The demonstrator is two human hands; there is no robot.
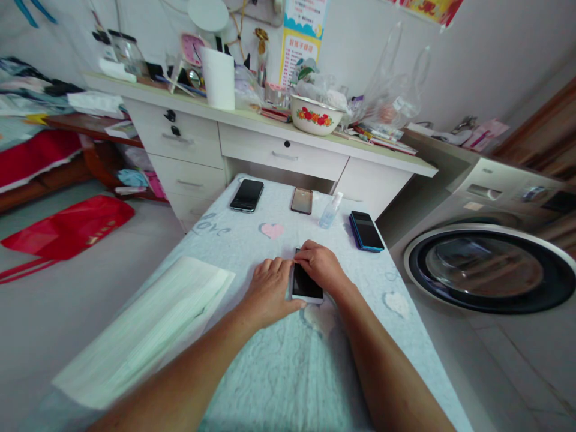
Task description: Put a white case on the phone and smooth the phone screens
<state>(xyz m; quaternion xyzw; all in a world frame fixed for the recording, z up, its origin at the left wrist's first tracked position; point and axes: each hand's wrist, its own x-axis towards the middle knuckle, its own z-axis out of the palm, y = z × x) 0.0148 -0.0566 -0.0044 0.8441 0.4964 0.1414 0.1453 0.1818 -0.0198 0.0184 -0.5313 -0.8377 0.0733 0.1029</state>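
Head view shows me both hands at the phone, which lies flat, screen up, near the middle of the table. My left hand rests along its left side, fingers close together, thumb spread away from them toward the near edge. My right hand covers much of the far part, its fingertips drawn in at the far left corner, meeting the left fingertips; from this distance I cannot tell whether they pinch anything there. I judge the step in hand to be close fingertip work at that corner, with the left hand steadying. To my eye the next move calls for light, exact pressure from the right fingertips and a firm left hand, so the phone does not slide or turn. Its long axis runs near to far, the far end leaning slightly left; the pale near end points toward me, though I cannot tell which end is the top. Farther off stand a bottle and, left of it, a case, both well apart from the hands.
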